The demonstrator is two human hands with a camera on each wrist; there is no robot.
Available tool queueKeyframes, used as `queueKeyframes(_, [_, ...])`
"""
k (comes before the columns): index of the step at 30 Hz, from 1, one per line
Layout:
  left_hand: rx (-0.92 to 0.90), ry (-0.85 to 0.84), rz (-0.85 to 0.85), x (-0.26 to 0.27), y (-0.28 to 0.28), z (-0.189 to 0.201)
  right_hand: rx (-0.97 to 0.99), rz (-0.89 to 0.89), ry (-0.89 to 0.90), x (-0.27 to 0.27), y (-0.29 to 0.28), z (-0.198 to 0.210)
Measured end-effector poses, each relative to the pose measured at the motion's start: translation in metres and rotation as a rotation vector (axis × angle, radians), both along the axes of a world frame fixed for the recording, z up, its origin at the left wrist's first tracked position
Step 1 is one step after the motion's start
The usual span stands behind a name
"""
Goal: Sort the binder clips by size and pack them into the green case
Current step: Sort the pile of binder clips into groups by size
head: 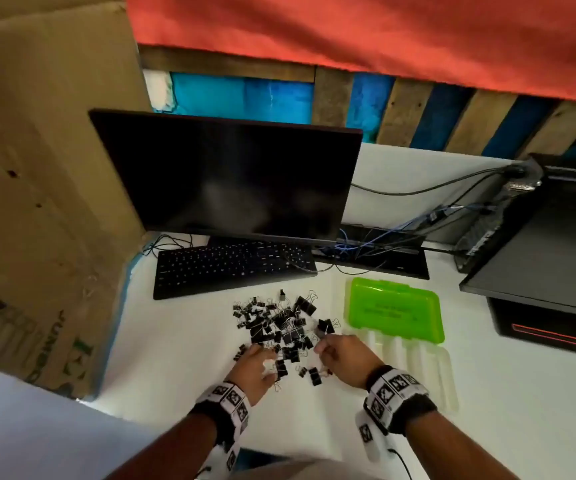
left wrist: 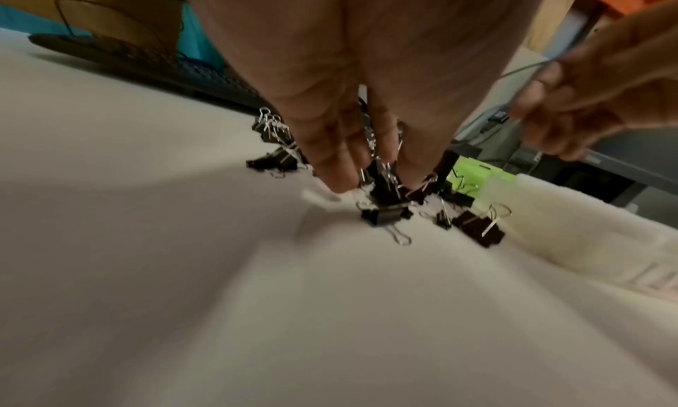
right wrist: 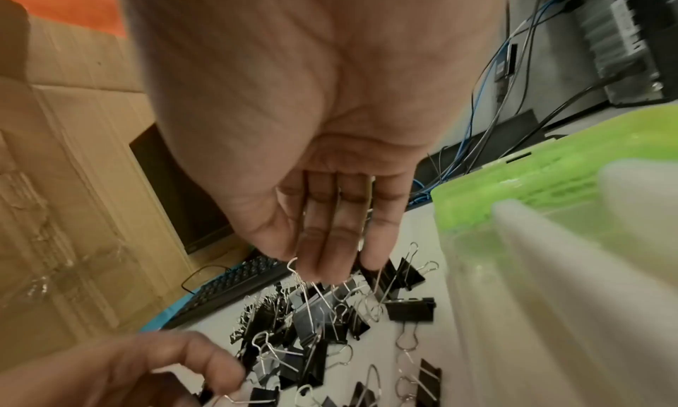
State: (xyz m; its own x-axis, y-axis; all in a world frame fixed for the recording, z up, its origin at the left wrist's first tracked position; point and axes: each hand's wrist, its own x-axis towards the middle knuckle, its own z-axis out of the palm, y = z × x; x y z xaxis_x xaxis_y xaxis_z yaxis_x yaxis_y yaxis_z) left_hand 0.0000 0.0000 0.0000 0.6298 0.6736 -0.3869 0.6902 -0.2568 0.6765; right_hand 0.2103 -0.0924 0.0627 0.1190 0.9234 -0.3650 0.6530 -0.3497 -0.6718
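Nearest the person, both hands work the near edge of the clips [head: 279, 327], a loose black pile on the white desk [head: 161, 344]. Left hand [head: 255, 368] reaches down with straight fingers, its tips touching clips. Right hand [head: 343, 356] pinches the wire handle of one clip [right wrist: 312, 311] between thumb and fingertips. Just right of the pile lies the green case [head: 395, 311], open, its clear half nearer. Beyond sit a keyboard [head: 231, 268] and a dark monitor [head: 231, 178].
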Motion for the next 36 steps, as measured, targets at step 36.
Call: queueKeyframes(36, [-0.001,-0.245,0.133,0.014,0.076,0.025,0.053,-0.130,0.084,0.026,0.110,-0.041])
